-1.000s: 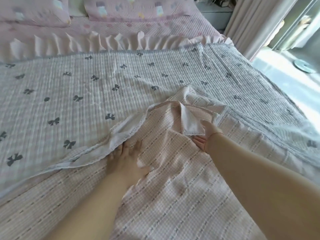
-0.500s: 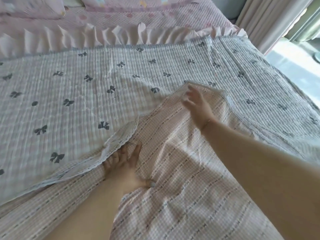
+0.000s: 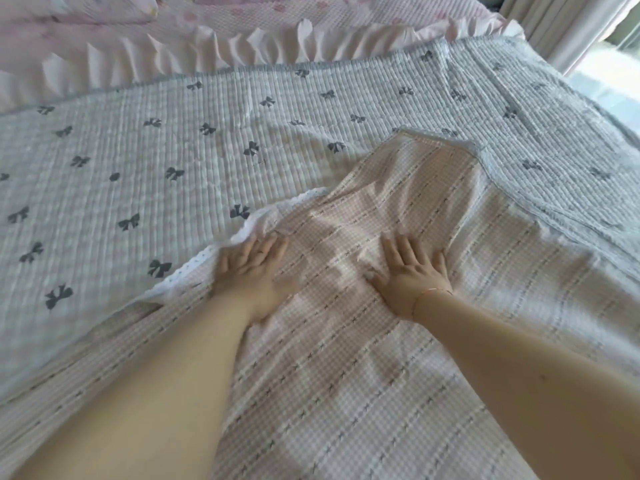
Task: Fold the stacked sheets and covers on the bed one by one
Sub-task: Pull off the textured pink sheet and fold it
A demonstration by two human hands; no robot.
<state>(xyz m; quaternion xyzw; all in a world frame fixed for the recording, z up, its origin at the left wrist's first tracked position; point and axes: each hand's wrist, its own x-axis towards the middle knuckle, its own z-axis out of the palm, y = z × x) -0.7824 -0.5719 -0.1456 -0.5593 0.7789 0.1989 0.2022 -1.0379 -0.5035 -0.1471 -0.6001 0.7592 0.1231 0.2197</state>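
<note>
A pink checked cover (image 3: pixel 363 358) with dark striped stitching lies spread over the near half of the bed, its far corner flat near the middle. Under it stretches a pale grey quilted cover (image 3: pixel 138 174) printed with dark bows. My left hand (image 3: pixel 252 271) lies flat with straight fingers on the pink cover, right beside its white lace edge (image 3: pixel 249 226). My right hand (image 3: pixel 412 271) presses palm-down on the same cover, fingers spread. Neither hand grips any fabric.
A pink ruffled bedspread (image 3: pixel 242 39) and pillows (image 3: pixel 69 8) lie at the head of the bed. A pale curtain (image 3: pixel 568 26) hangs at the far right, with a bright floor (image 3: pixel 613 84) beside the bed's right edge.
My right hand let go of the folded-back corner, laid it out flat, then drew back toward me and now presses on the cover. My left hand stayed near the lace edge.
</note>
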